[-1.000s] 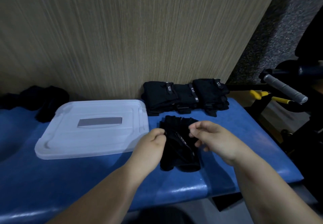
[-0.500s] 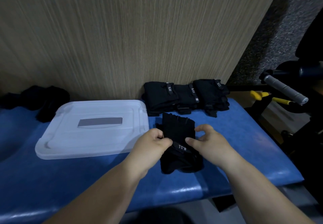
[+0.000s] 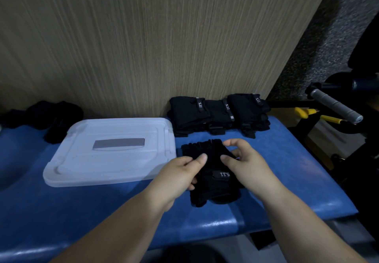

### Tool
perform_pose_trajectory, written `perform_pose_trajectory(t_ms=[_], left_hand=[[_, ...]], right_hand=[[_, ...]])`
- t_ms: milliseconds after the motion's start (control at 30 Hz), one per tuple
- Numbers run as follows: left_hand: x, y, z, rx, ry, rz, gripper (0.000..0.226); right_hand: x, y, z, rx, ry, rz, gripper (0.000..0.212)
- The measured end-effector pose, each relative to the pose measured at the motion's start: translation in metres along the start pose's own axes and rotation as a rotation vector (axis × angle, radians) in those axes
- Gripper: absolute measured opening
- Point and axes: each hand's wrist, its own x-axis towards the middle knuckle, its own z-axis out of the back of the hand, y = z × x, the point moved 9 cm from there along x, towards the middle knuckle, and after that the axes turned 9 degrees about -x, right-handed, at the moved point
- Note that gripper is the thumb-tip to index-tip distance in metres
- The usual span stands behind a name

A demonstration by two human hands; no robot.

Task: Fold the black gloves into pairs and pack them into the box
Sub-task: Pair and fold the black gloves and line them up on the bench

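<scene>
The black glove (image 3: pixel 214 188) lies on the blue worktop (image 3: pixel 287 170), just right of the lidded box (image 3: pixel 114 160) (folded gloves (image 3: pixel 217 112) sit behind it). The left hand (image 3: pixel 180 172) pinches its left edge; the right hand (image 3: pixel 246 166) has its grip curled on the right side.

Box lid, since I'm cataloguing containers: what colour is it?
Translucent white box lid with a grey label, best in the head view.

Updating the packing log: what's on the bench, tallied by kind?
Folded glove bundles at back: 3
Glove pair being folded: 1
Loose glove heap: 1
White plastic lid: 1
Total: 6
</scene>
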Motion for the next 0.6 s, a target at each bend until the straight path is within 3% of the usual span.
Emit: perform_pose_trajectory(t_ms=[200, 433, 600], left_hand=[[-0.004, -0.010, 0.010, 0.193, -0.122, -0.106, 0.048], [-0.012, -0.024, 0.006, 0.905, -0.221, -0.224, 0.047], [-0.016, -0.031, 0.005, 0.948, -0.278, -0.365, 0.028]], right_hand=[[-0.002, 0.002, 0.003, -0.045, -0.026, 0.078, 0.028], [-0.007, 0.001, -0.003, -0.382, -0.042, 0.123, 0.022], [-0.011, -0.003, -0.007, -0.609, -0.034, 0.039, 0.028]])
